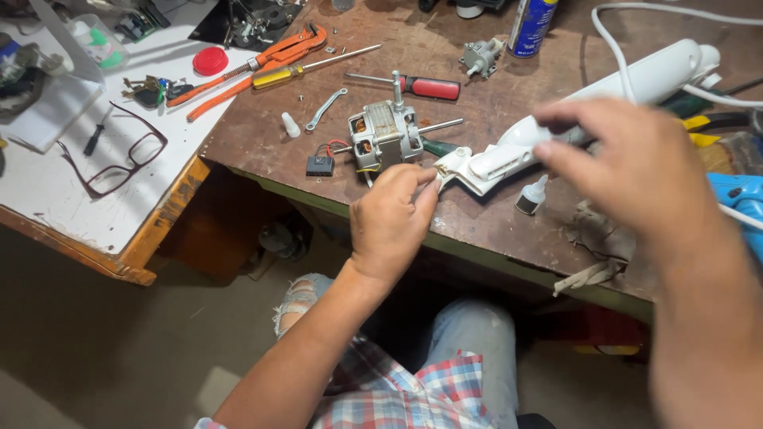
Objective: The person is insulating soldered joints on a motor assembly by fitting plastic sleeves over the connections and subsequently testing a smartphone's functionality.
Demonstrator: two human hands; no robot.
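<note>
My left hand [389, 218] pinches the near end of a long white plastic housing [604, 99] that lies across the brown workbench [477, 230]. Just left of it sits a small electric motor [385, 135] with a metal shaft, coloured wires and a small black part [320, 165]. My right hand [636, 171] hovers blurred above the housing, fingers curled and apart, nothing visible in it. A tiny white dropper bottle [531, 195] stands below the housing.
A red-handled screwdriver [413, 84], a yellow-handled screwdriver [306, 68], an orange pipe wrench [254, 65] and a spray can [531, 24] lie farther back. Glasses [115, 155] and keys [147, 89] rest on the white side table [48, 199] at left. A blue tool [739, 195] sits at right.
</note>
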